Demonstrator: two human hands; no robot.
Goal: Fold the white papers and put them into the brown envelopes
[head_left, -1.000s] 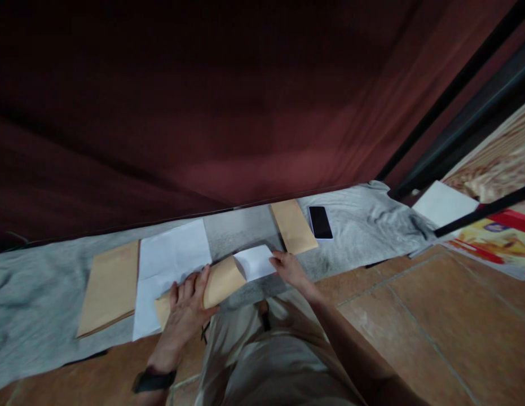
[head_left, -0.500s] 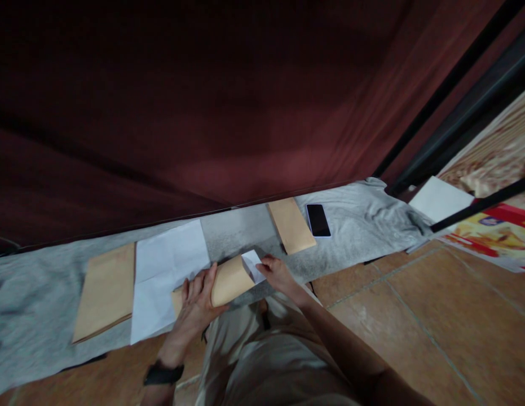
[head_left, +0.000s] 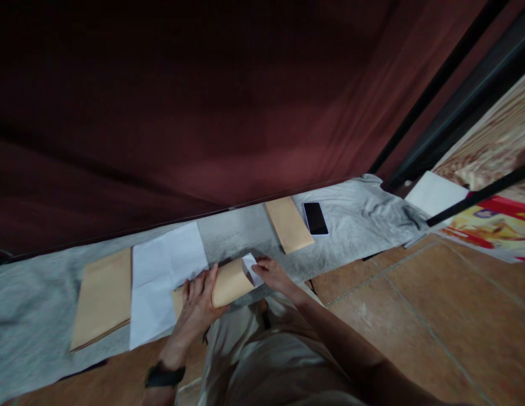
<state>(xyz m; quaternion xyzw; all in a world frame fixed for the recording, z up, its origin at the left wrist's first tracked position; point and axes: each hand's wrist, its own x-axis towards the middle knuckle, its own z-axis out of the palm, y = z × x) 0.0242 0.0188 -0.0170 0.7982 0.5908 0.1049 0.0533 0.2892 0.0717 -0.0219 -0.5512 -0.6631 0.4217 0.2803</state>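
Tiled floor (head_left: 414, 304) in a reddish brown is running under us, and along its far edge a grey cloth (head_left: 364, 220) is lying flat below a dark red curtain (head_left: 203, 113). On the near part of that cloth we are holding a brown envelope (head_left: 228, 282), which is bulging open at its right end. Our left hand (head_left: 197, 301) is wrapping around the envelope's middle, fingers curled over the top and thumb underneath. Our right hand (head_left: 273, 273) is pinching a folded white sheet (head_left: 250, 266) between thumb and fingertips; only a small corner of that sheet is showing, right at the envelope's mouth, and the rest is hidden from view. A dark watch (head_left: 164, 375) is sitting on our left wrist.

Just to the left of the held envelope, a large white paper (head_left: 160, 276) with fold creases is lying open on the cloth, partly under the envelope's left end. Beside it, further left, a second brown envelope (head_left: 102, 296) is lying flat. Beyond our right hand, a third brown envelope (head_left: 289, 224) is resting near the curtain, and a black phone (head_left: 315, 218) is lying screen up just to its right. Well off to the right, a white sheet (head_left: 435, 194) is lying near a colourful printed mat (head_left: 486, 234).
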